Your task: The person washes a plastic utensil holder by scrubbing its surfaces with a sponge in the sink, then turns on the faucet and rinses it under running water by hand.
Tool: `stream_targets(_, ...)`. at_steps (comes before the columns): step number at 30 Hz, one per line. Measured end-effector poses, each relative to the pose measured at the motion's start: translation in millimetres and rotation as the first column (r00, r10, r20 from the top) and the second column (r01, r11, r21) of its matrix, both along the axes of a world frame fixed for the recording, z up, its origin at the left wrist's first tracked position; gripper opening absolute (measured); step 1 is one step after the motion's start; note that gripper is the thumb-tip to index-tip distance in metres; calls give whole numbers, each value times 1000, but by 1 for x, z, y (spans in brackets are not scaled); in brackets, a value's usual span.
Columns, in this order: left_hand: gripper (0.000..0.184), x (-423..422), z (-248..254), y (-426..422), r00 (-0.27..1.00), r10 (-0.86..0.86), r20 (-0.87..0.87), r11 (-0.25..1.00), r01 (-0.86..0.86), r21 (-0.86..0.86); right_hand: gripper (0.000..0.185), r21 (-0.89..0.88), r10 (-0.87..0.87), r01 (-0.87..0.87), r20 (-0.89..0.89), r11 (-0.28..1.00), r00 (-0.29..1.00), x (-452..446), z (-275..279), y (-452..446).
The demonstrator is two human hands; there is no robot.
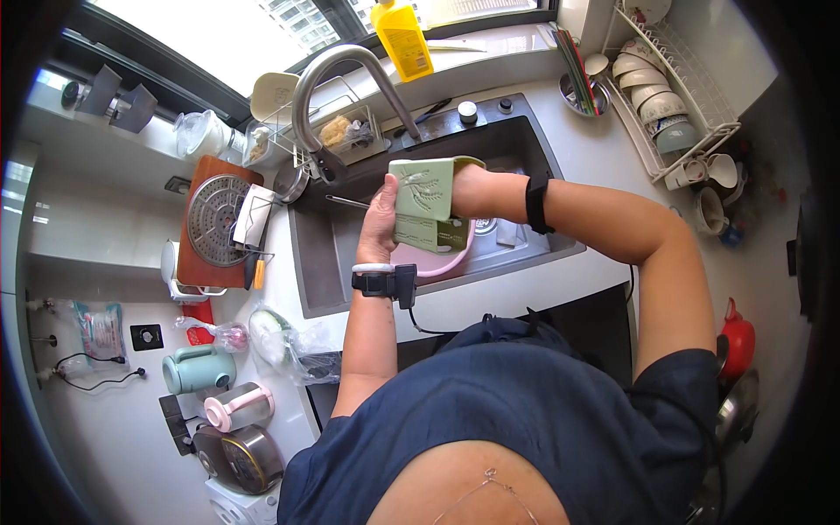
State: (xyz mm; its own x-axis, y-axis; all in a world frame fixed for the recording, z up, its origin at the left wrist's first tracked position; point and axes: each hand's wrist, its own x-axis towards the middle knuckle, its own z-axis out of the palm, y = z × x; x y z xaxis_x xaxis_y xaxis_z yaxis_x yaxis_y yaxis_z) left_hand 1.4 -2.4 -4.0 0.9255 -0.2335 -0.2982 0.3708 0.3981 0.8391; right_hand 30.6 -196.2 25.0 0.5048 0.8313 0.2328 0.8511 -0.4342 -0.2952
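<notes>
Over the dark sink (328, 280), a light green holder (423, 188) with a raised plant pattern is held up. My left hand (380, 219) grips its left side, with the thumb along the edge. My right hand (471, 189) reaches into the holder from the right, and its fingers are hidden inside. Below the holder, a pink basin (433, 262) sits in the sink. A thin metal rod (346, 201) sticks out to the left of my left hand.
The curved faucet (306, 96) arches over the sink's left side. Behind stands a yellow bottle (402, 39). A dish rack (665, 96) with bowls is at the right. At the left are a wooden board (194, 254), a teal kettle (198, 369) and plastic bags (306, 354).
</notes>
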Motion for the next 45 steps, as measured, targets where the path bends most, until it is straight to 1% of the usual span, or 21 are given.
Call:
stream_targets(3, 56, 4, 0, 4, 999, -30, -35, 998, 28, -50, 29, -268, -16, 39, 87, 963, 996, 9, -14, 2)
stream_targets(4, 55, 5, -1, 4, 996, -77, -48, 994, 73, -82, 29, -138, -8, 29, 145, 990, 989, 9, -23, 3)
stream_targets(7, 54, 6, -14, -2, 991, -67, -119, 986, 47, -162, 31, -205, 146, -90, 278, 975, 949, 18, -29, 7)
stream_targets(11, 53, 2, -9, -4, 995, -37, -92, 994, 28, -101, 32, -236, 16, -17, -6, 972, 1000, 12, -27, 9)
stream_targets(13, 53, 6, -9, 1, 999, -32, -23, 998, 31, -59, 27, -257, -26, 11, -55, 966, 998, -2, 21, 2)
stream_targets(15, 52, 6, -5, 12, 999, -34, -20, 997, 32, -76, 21, -551, 41, 11, 81, 834, 996, -4, 34, -6)
stream_targets(19, 51, 6, 1, 15, 999, -40, 7, 997, 40, -70, 17, -237, 57, 24, 329, 971, 943, -6, 8, -23)
stream_targets(24, 51, 9, -2, 2, 997, -77, -3, 996, 77, -51, 22, -574, -147, 102, -32, 813, 989, -6, 18, -5)
stream_targets(25, 51, 8, -3, -1, 995, -99, 2, 994, 99, -49, 24, -241, -56, 44, -42, 970, 998, -2, -2, -1)
stream_targets(26, 51, 7, -4, -1, 993, -119, 7, 992, 119, -44, 27, 126, 33, -31, -16, 992, 999, 2, -17, 4)
stream_targets(30, 51, 5, -3, -2, 995, -96, -15, 993, 95, -74, 32, 28, 160, -171, 240, 985, 958, 8, -18, 11)
stream_targets(31, 51, 3, -2, -2, 996, -91, -3, 993, 91, -76, 31, 13, 2, 1, -204, 1000, 979, 5, -12, 13)
stream_targets(32, 51, 3, 2, -1, 996, -85, 11, 993, 85, -78, 29, -74, -162, 147, -598, 986, 785, 2, -3, 15)
stream_targets(33, 51, 3, 4, 1, 997, -80, 11, 994, 81, -76, 29, -72, -157, 142, -598, 987, 786, 1, -2, 10)
stream_targets(35, 50, 3, 8, 7, 998, -59, 20, 998, 59, 0, 26, -217, -45, 39, -22, 975, 999, -4, -1, -6)
stream_targets(36, 50, 3, 10, 10, 999, -50, 21, 999, 50, -3, 24, -499, -76, 53, -26, 865, 997, -15, 42, -9)
stream_targets(37, 50, 3, 11, 13, 999, -46, 19, 999, 46, -4, 24, -505, -69, 47, -26, 862, 997, -14, 40, -12)
stream_targets(39, 49, 4, 11, 13, 999, -44, 13, 999, 44, -6, 24, -439, 20, 20, 86, 898, 996, -13, 33, -20)
stream_targets(40, 50, 4, 10, 10, 998, -59, 27, 998, 60, -30, 24, -438, 21, 16, 79, 899, 997, -14, 28, -18)
stream_targets(42, 50, 7, 9, 0, 995, -90, 51, 994, 92, -56, 23, -200, -73, 67, -25, 978, 997, -10, 22, -18)
stream_targets(45, 51, 5, 5, -8, 994, -103, 33, 993, 105, -48, 23, -177, -20, 21, 4, 984, 1000, -3, 3, -17)
